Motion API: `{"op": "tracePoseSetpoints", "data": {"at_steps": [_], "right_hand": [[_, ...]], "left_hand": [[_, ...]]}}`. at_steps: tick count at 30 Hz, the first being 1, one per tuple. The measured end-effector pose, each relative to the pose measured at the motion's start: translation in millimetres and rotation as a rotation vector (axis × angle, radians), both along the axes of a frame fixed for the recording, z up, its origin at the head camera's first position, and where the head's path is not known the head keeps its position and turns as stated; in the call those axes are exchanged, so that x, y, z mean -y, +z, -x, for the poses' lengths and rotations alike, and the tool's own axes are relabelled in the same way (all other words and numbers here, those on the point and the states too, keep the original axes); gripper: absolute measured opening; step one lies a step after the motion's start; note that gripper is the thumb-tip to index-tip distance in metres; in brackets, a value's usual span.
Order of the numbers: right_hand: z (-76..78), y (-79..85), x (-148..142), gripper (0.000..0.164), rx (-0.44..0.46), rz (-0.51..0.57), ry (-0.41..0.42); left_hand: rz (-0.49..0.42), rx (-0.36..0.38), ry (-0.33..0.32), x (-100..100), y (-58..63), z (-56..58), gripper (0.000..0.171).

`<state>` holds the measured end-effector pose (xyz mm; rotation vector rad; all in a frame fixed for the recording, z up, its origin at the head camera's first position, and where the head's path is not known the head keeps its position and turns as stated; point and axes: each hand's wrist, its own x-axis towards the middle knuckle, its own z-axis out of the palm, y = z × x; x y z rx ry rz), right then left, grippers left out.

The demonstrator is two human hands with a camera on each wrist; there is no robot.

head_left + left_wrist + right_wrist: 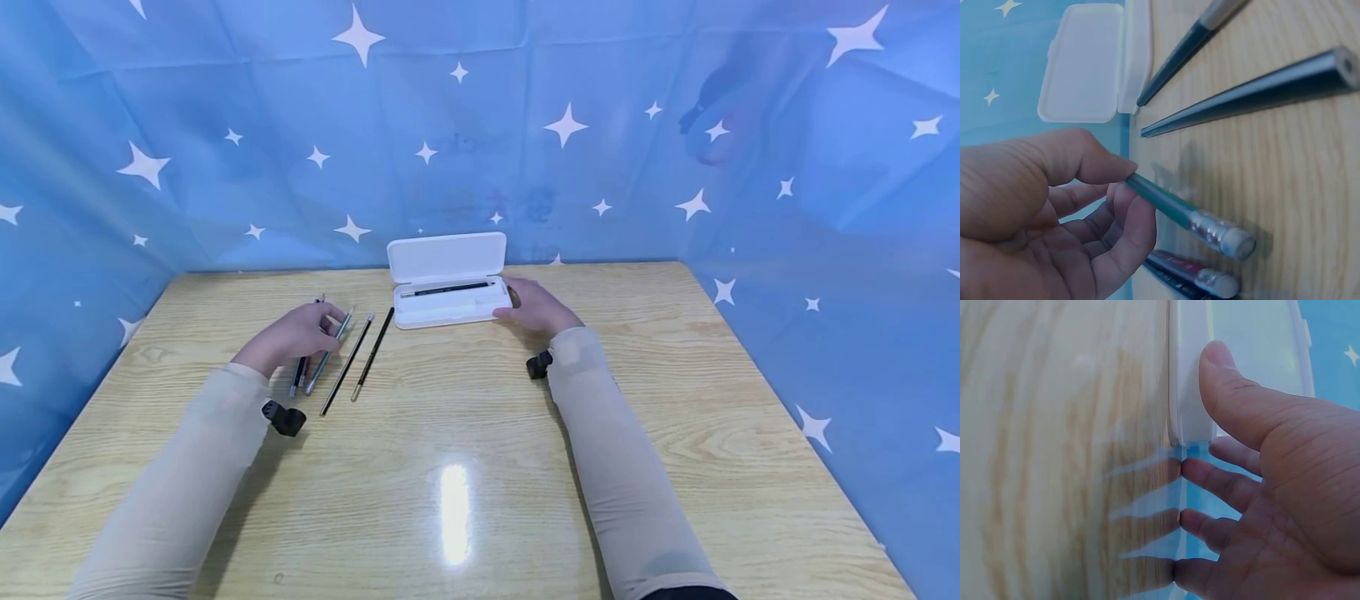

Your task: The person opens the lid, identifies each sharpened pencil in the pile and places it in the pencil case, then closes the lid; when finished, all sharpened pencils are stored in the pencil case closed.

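Blue backdrop (495, 108), apparently cloth, white stars (566, 126), pale wood-grain table (712, 400), bright glare (453, 512).

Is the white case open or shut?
The white case is open: its lid stands raised at the back, and a dark pencil shows inside.

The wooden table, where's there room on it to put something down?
There's bare table in front of the white case, between the two sleeves, and more between the right sleeve and the blue cloth. It's crowded left of the case, with pencils and the left hand.
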<state>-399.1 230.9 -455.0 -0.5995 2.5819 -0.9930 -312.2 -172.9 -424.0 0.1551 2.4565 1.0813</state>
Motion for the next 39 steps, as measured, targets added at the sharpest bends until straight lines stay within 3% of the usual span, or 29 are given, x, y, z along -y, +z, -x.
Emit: {"op": "tracePoseSetpoints", "data": {"at_steps": [9,20,28,39], "right_hand": [[-2.9,-0.3,0.2,0.063,-0.023,-0.002,0.021],[-1.8,-2.4,-0.8,0.061,-0.017,0.025,0.038],[-0.5,-2.9,-0.9,0.061,-0.024,0.025,0.036],[0.8,-2.5,-0.7,0.062,-0.018,0.015,0.036]], "left_hand": [[-0.083,-0.002,0.006,2.4,4.2,-4.1,0.054],[-0.133,-0.106,0.038,5.5,5.1,-3.8,0.056],[-0.176,-0.126,0.024,5.6,6.5,-2.9,0.055],[-0.089,-0.264,0.034,5.0,10.7,-0.4,0.05]]}}
